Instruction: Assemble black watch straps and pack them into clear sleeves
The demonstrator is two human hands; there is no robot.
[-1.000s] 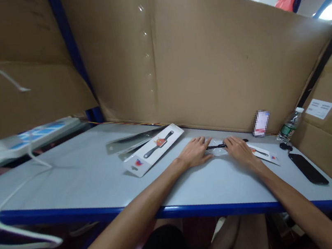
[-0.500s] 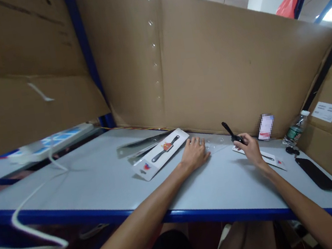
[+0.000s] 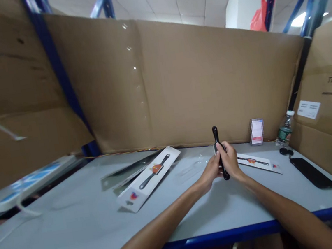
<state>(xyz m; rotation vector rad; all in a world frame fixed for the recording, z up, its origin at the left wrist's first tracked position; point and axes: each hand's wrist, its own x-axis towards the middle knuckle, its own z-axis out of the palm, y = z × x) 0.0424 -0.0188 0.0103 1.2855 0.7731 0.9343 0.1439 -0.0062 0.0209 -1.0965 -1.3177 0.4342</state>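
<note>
Here's the black tool [image 3: 216, 135], held over the near-middle part of the table [image 3: 131, 225], one handle pointing up toward the cardboard [image 3: 208, 76], the other down toward the person. Both hands meet at its middle: the left hand [image 3: 212, 171] is clamped on it from one side, the right hand [image 3: 229, 158] from the other. Fingers cover the centre, so whether there's an edge there I can't tell; a light, even pinch looks wise, pressing on the handles rather than anything thin between them. Wrists low and close together should steady it nicely.

Just left, clear plastic [image 3: 191, 168] lies on the table, best kept out from under the fingers. Beyond it, a printed pack [image 3: 152, 180] rests at a slant; a second pack [image 3: 254, 161] sits right of the hands, then a phone [image 3: 313, 172] and a bottle [image 3: 285, 131].
</note>
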